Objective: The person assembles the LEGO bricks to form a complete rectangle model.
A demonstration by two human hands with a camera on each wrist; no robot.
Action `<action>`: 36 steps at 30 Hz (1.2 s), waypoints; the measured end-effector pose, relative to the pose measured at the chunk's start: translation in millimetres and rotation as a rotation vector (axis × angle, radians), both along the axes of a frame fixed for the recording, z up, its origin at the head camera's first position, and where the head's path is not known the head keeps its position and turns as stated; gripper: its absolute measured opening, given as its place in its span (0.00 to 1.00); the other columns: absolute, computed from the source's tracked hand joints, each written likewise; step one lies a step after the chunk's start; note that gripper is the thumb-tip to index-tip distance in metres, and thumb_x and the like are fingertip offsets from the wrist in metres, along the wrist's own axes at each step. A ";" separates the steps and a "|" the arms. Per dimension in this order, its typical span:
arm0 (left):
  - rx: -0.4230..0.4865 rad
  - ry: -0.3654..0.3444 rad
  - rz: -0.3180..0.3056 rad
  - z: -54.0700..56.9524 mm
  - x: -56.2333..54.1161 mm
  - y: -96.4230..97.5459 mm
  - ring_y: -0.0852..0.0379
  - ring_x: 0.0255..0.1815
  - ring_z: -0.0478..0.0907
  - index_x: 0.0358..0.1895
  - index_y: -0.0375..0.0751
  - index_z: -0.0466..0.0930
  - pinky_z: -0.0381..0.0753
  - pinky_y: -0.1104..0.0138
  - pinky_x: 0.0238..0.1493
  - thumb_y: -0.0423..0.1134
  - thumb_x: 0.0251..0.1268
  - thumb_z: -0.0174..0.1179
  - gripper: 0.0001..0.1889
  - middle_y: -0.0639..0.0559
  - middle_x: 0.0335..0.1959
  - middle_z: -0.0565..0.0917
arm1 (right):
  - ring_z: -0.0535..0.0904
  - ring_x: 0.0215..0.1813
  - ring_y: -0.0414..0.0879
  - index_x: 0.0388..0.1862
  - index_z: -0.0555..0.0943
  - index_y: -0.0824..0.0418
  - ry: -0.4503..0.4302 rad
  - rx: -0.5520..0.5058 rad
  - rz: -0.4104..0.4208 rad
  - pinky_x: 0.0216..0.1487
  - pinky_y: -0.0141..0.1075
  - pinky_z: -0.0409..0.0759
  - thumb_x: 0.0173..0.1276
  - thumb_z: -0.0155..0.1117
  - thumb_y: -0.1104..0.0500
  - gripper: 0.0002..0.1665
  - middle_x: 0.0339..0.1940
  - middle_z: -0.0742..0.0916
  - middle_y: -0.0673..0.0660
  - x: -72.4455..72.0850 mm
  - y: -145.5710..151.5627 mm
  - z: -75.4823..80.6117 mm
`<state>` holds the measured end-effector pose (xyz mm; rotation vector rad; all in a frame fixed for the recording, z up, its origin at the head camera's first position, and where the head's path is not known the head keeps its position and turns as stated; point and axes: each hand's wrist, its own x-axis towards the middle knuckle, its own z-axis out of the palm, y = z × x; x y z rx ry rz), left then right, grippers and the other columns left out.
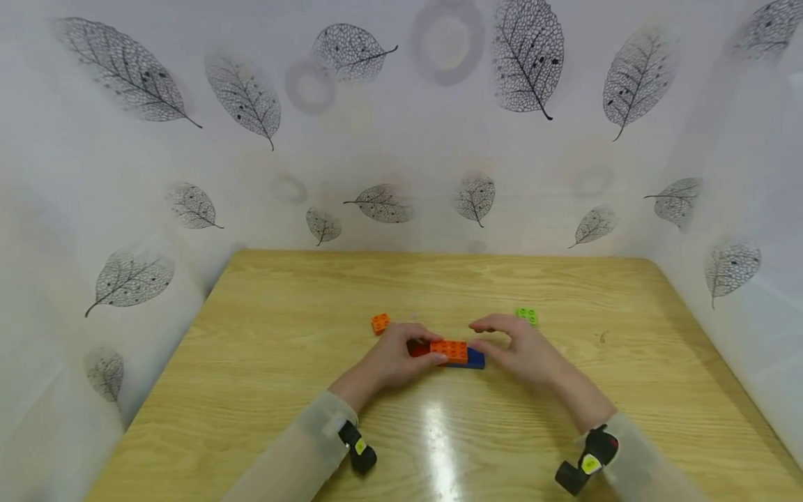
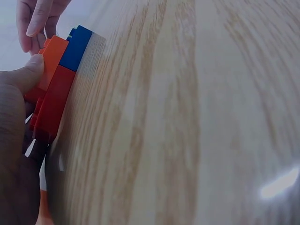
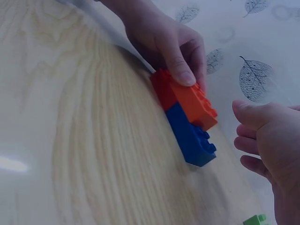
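Observation:
A long orange building brick (image 1: 449,350) lies across the top of a red brick (image 2: 55,101) and a blue brick (image 3: 188,138), which stand end to end on the table. My left hand (image 1: 396,357) pinches the orange brick between thumb and fingers, at its left end over the red brick. In the right wrist view the blue brick's outer studs show bare beyond the orange one. Just to the right of the stack, my right hand (image 1: 522,351) holds nothing, its thumb and fingers spread apart.
A small orange brick (image 1: 380,323) lies behind my left hand. Past my right hand sits a light green brick (image 1: 528,315), partly covered by it in the head view. The wooden table (image 1: 301,286) meets a leaf-patterned curtain (image 1: 401,139) at the back and sides.

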<state>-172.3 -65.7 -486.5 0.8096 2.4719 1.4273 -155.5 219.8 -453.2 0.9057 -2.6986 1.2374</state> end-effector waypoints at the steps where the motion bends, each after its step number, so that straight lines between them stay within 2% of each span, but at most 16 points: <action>1: -0.002 -0.001 0.002 0.1 0.1 -0.2 0.64 0.48 0.82 0.55 0.54 0.92 0.81 0.64 0.54 0.53 0.67 0.75 0.17 0.66 0.46 0.88 | 0.85 0.59 0.54 0.60 0.86 0.64 0.011 -0.005 -0.003 0.59 0.57 0.83 0.74 0.74 0.59 0.19 0.57 0.89 0.58 -1.2 1.6 1.0; 8: -0.018 -0.015 0.017 2.2 1.2 -1.4 0.64 0.49 0.82 0.55 0.57 0.91 0.80 0.63 0.57 0.55 0.67 0.74 0.17 0.67 0.47 0.87 | 0.87 0.56 0.56 0.56 0.88 0.65 0.100 -0.029 -0.025 0.54 0.57 0.85 0.69 0.76 0.65 0.17 0.53 0.90 0.62 -9.4 12.9 7.3; 19: -0.031 -0.019 0.026 2.3 1.1 -2.4 0.64 0.51 0.81 0.55 0.58 0.91 0.80 0.62 0.57 0.55 0.67 0.74 0.17 0.67 0.48 0.87 | 0.87 0.55 0.57 0.56 0.88 0.66 0.107 0.002 -0.091 0.57 0.57 0.83 0.70 0.76 0.64 0.17 0.54 0.90 0.62 -16.7 27.8 7.3; 31: -0.035 -0.014 0.024 2.9 2.0 -3.1 0.64 0.51 0.81 0.55 0.55 0.91 0.80 0.62 0.58 0.54 0.67 0.74 0.17 0.65 0.49 0.87 | 0.85 0.57 0.61 0.59 0.86 0.68 0.051 0.047 -0.185 0.61 0.62 0.80 0.73 0.74 0.60 0.20 0.55 0.89 0.63 -25.6 49.7 -0.2; 36: -0.023 -0.014 0.018 1.5 2.4 -1.7 0.64 0.50 0.82 0.56 0.54 0.91 0.80 0.64 0.57 0.53 0.67 0.75 0.17 0.66 0.48 0.87 | 0.83 0.61 0.61 0.62 0.85 0.67 -0.011 0.052 -0.232 0.65 0.63 0.76 0.74 0.74 0.56 0.23 0.59 0.88 0.63 -26.5 59.4 -4.1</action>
